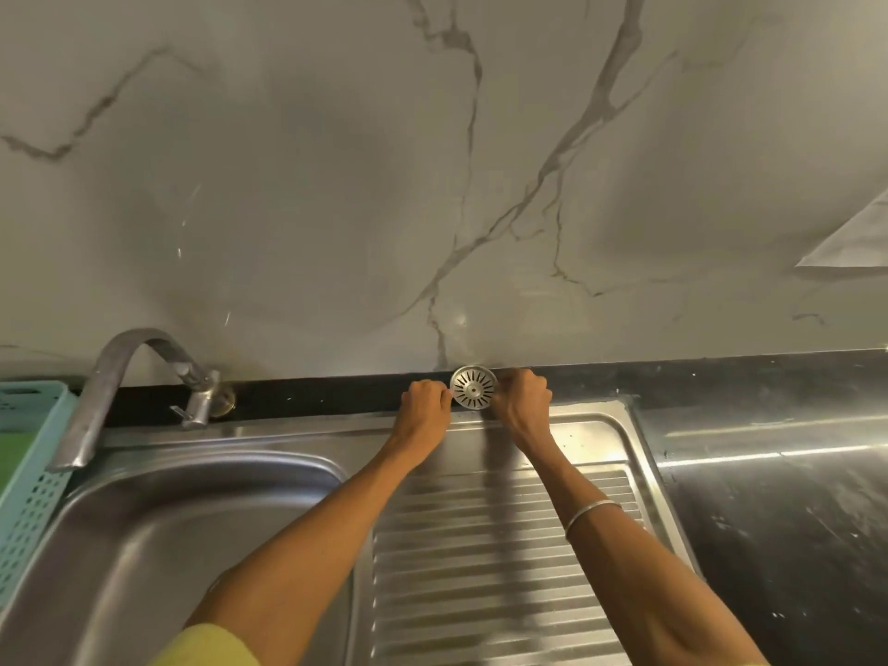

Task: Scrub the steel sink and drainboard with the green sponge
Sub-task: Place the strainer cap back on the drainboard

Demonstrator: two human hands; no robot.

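A steel sink basin [158, 535] fills the lower left, and its ribbed drainboard [504, 560] lies to the right. At the back edge of the drainboard, a round slotted drain strainer [473, 387] stands upright against the black ledge and marble wall. My left hand [425, 408] holds its left rim and my right hand [521, 401] holds its right rim. A green patch [17, 456] shows inside the basket at the far left; I cannot tell whether it is the sponge.
A curved steel tap [110, 382] rises from the back ledge over the basin's left side. A teal plastic basket [29, 487] stands at the far left. Dark polished countertop [778, 502] extends right of the drainboard. A sheet of paper [850, 237] hangs on the wall.
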